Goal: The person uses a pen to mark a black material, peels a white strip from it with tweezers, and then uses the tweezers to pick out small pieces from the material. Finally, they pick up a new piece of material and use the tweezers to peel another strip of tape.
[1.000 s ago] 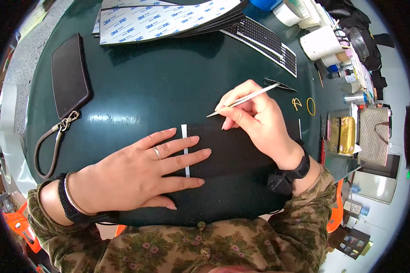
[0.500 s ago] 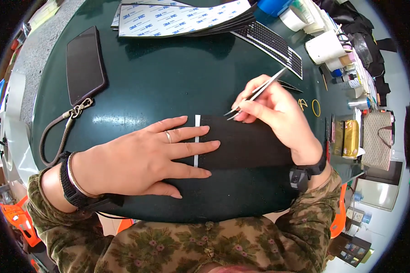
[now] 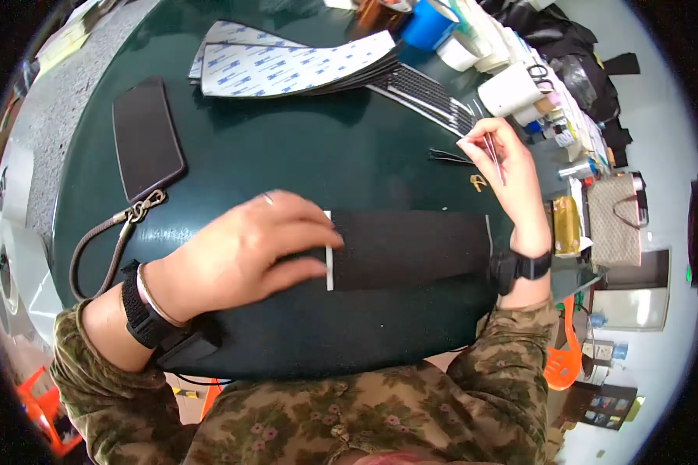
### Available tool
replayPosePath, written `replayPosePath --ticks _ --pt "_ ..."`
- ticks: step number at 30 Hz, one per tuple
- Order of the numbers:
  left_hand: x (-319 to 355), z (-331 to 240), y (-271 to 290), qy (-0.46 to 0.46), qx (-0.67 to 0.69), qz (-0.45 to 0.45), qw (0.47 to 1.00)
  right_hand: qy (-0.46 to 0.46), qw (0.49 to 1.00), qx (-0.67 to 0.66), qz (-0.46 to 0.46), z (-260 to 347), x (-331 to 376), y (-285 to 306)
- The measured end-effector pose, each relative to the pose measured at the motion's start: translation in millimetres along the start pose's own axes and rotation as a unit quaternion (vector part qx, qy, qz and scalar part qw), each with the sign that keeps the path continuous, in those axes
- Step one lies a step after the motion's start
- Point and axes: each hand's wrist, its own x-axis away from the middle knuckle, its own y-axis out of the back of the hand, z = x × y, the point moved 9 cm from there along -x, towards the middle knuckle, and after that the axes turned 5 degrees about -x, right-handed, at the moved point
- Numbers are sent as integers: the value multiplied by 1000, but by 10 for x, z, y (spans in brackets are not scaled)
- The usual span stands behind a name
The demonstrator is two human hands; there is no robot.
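A flat black rectangular sheet (image 3: 411, 248) lies on the dark green table, with a narrow white strip (image 3: 329, 271) along its left end and a thin pale edge at its right end. Over that left end is my left hand (image 3: 248, 244), palm down, fingers bent and apart, slightly blurred; nothing shows in it. Whether its fingertips touch the sheet I cannot tell. Farther right, my right hand (image 3: 512, 167) pinches metal tweezers (image 3: 491, 147). Their tips point away from me, close to the end of a black sheet with rows of small pieces (image 3: 426, 94).
A stack of white-backed strips with blue print (image 3: 287, 70) lies at the back. A phone (image 3: 147, 139) with a cord strap is at left. Dark pointed tweezers (image 3: 450, 157) and yellow rubber bands (image 3: 478, 183) lie near my right hand. Tape rolls (image 3: 430, 25) crowd the far right.
My right hand has moved away from the black sheet, up and right toward the sheet of small pieces, keeping the tweezers. My left hand has lifted from lying flat, fingers now bent. The view has shifted.
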Motion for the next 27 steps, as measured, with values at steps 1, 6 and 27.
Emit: replayPosePath --ticks 1,6,27 --pt "-4 79 79 45 -4 -27 999 0 1000 6 -9 -144 16 45" --pt "-22 103 299 80 -199 -170 962 -11 996 -92 -4 -761 114 6" --pt "-28 477 400 157 -45 -191 968 -3 948 -55 -313 -1476 -7 1797"
